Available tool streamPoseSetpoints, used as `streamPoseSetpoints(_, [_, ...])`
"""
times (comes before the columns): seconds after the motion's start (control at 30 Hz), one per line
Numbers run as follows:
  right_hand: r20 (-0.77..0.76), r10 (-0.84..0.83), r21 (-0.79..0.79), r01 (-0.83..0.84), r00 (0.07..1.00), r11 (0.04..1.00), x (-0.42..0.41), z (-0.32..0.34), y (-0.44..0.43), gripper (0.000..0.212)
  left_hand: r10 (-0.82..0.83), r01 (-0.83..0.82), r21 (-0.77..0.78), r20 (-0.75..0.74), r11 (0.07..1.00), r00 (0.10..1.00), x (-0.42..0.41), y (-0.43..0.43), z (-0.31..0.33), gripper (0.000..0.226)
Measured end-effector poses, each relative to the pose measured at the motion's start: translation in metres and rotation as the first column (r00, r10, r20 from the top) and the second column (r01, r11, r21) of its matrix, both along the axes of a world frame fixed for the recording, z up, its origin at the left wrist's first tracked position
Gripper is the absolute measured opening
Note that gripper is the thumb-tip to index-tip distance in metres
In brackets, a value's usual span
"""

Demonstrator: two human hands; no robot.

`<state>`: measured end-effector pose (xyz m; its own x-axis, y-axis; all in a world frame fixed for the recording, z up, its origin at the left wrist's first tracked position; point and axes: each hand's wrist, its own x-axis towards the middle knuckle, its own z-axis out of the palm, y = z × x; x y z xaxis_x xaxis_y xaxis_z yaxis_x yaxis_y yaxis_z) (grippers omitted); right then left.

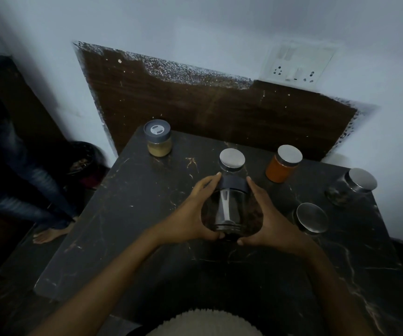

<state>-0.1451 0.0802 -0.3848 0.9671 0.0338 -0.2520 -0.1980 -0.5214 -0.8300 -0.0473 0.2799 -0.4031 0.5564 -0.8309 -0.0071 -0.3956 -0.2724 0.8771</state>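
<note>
White fuzzy cloth (pixel 205 322) fills the bottom edge, cut off by the frame; what it is cannot be made out. Two bare forearms reach forward from either side of it over a dark marbled table (pixel 123 214).

At the far left, a second person's legs in jeans (pixel 26 185) and a bare foot (pixel 50 235) stand on the floor, blurred and cut off above. Just beyond them is a dim round bin (pixel 81 156) by the wall.

The left hand (pixel 195 209) curls round the left side of a clear glass jar (pixel 227 212), fingers high by its dark band and thumb low at its near end. The right hand (pixel 268 219) grips the opposite side the same way, the two thumbs almost meeting. The jar is over the middle of the table. Whether it touches the surface is hidden by the hands. A silver lid (pixel 232 158) shows just past the dark band, and I cannot tell whether it belongs to this jar or to one standing behind.

Other jars stand apart from the hands: a tan-filled jar (pixel 158 141) at the back left, an orange-filled jar (pixel 282 166), a steel-lidded jar (pixel 313 218) near the right wrist, and a dark jar (pixel 351 187) at the right edge, its contents unreadable.
</note>
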Motion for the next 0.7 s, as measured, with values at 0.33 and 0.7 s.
streamPoseSetpoints(0.33, [0.050,0.043,-0.051,-0.040,0.998,0.998,0.006,0.006,0.004,0.130,0.000,0.001,-0.002,0.181,1.000,0.984,-0.005,-0.008,0.009,0.117])
streamPoseSetpoints(0.7, [0.048,0.001,-0.031,0.001,0.999,1.000,0.004,0.009,-0.001,0.121,-0.059,0.048,0.061,0.190,0.997,0.980,-0.002,-0.011,0.017,0.127])
